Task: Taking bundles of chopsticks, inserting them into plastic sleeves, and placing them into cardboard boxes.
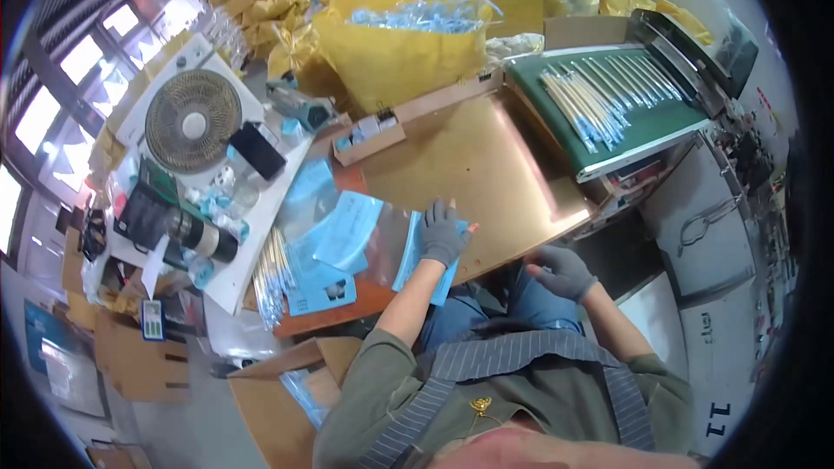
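My left hand (445,234), in a grey glove with bare fingertips, lies flat with fingers spread on a blue printed packet (406,265) at the near edge of the table. My right hand (565,273), gloved the same way, hovers over my lap just off the table edge. Its thumb stands apart from the fingers, and nothing shows in it. Left of my left hand, several blue sheets or bags (349,230) overlap on the reddish-brown tabletop. A bundle of thin sticks with clear-blue wrapped ends (274,274) lies beside them.
Wrapped sticks (586,104) lie in rows on a green conveyor belt (643,126) at far right. A small cardboard box (369,141) stands at the table's back. A fan (193,122) and a thermos (201,236) occupy the left side. Large yellow sacks (400,65) stand behind.
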`<control>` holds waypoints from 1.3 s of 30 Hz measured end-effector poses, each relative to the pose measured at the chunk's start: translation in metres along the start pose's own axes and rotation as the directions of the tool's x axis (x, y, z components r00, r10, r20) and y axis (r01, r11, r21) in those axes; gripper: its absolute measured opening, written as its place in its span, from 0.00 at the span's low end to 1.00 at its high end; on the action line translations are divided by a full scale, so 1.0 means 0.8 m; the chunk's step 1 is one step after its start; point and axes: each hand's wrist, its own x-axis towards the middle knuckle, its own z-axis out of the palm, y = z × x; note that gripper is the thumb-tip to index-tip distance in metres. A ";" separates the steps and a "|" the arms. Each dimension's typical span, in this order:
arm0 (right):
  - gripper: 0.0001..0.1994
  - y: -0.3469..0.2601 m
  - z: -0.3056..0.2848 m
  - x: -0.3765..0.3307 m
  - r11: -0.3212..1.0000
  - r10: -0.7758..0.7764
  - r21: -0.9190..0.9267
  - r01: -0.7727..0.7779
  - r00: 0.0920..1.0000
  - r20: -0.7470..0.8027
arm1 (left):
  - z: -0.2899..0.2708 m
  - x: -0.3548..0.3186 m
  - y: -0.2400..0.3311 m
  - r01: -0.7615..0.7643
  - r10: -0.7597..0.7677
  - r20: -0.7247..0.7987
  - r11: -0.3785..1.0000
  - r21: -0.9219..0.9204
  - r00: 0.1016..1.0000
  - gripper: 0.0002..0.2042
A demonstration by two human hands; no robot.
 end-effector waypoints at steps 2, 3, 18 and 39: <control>0.14 0.034 -0.014 0.001 0.995 0.052 -0.074 -0.061 0.992 -0.110 | -0.001 0.019 -0.007 -0.048 0.047 0.018 0.997 0.056 0.999 0.39; 0.16 0.061 -0.015 0.007 0.979 0.022 -0.195 -0.061 0.981 -0.192 | 0.000 0.024 -0.011 -0.070 0.066 0.047 0.993 0.095 0.997 0.37; 0.33 0.227 -0.002 0.063 0.720 -0.030 -0.656 -0.227 0.934 -0.356 | 0.051 0.126 -0.014 0.233 -0.251 -0.103 0.959 -0.161 0.963 0.33; 0.32 0.190 0.109 0.229 0.962 -0.145 -0.269 0.044 0.918 -0.370 | 0.112 0.158 0.082 0.253 -0.296 0.006 0.804 -0.539 0.955 0.32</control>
